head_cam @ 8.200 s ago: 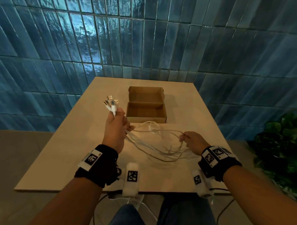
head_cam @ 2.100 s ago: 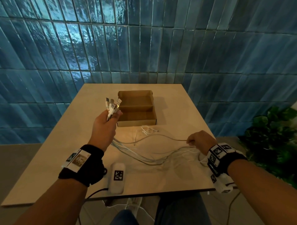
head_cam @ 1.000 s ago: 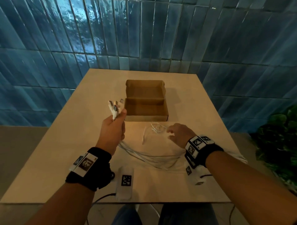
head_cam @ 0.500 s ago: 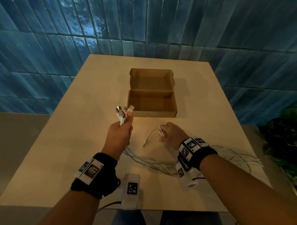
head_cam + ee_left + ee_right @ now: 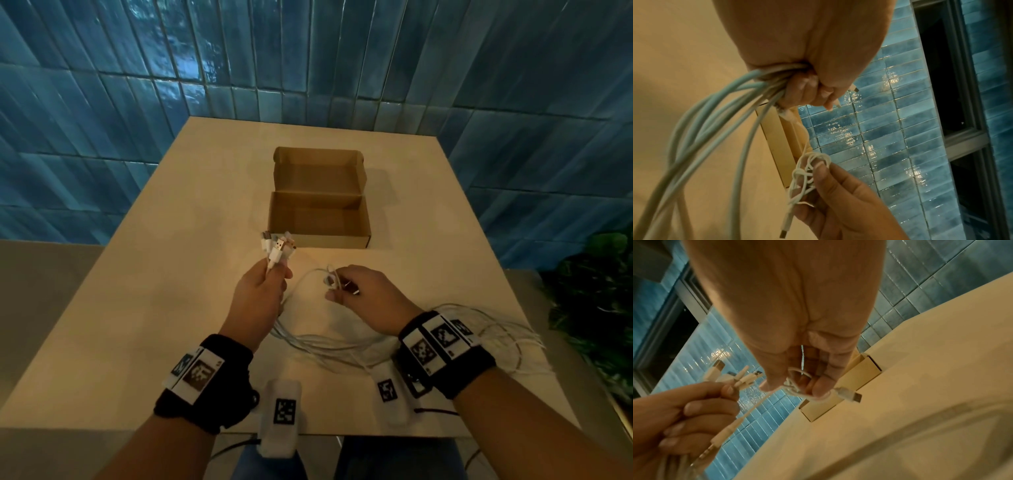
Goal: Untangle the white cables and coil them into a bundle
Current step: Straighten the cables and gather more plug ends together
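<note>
Both hands around white cables, plugs above left fist.

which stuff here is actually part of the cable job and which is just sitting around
Part of the job:
- white cables, looped on the table
- plug ends held by the left hand
- small tangle pinched by the right hand

Just lying about:
- open cardboard box
- plant
- table

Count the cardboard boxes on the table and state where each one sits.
1: an open cardboard box at the table's middle, beyond both hands.
</note>
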Demonstrator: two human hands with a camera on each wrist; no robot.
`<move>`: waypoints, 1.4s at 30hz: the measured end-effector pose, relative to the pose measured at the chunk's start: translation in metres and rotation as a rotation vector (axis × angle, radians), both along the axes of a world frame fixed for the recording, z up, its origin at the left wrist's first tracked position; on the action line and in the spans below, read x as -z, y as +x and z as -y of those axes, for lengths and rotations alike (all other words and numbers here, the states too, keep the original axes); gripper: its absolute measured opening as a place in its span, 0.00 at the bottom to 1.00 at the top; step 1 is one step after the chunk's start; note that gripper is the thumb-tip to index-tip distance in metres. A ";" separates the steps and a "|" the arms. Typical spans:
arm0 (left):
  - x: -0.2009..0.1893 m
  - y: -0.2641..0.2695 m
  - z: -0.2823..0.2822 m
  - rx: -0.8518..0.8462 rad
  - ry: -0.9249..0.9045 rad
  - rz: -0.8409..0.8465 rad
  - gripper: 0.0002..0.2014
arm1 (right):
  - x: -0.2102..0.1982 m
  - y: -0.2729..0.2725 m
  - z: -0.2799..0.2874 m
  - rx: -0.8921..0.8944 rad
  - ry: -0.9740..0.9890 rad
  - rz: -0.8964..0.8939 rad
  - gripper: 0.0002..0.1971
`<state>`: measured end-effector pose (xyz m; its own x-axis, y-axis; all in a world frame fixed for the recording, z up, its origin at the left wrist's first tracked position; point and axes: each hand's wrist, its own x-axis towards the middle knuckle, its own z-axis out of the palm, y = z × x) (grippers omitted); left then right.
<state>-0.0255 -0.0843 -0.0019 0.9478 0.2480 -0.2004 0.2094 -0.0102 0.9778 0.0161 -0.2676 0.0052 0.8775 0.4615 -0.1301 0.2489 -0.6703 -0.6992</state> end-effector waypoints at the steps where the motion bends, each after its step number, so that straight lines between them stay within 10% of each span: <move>1: -0.002 -0.002 0.002 -0.002 0.009 0.003 0.16 | -0.003 -0.003 0.001 0.015 0.026 0.004 0.13; 20: -0.024 -0.054 0.024 0.142 0.057 0.094 0.06 | -0.029 -0.073 0.007 0.171 0.596 -0.155 0.06; 42: -0.020 -0.054 0.013 -0.097 0.056 0.102 0.04 | -0.018 -0.059 0.039 0.553 0.455 -0.117 0.16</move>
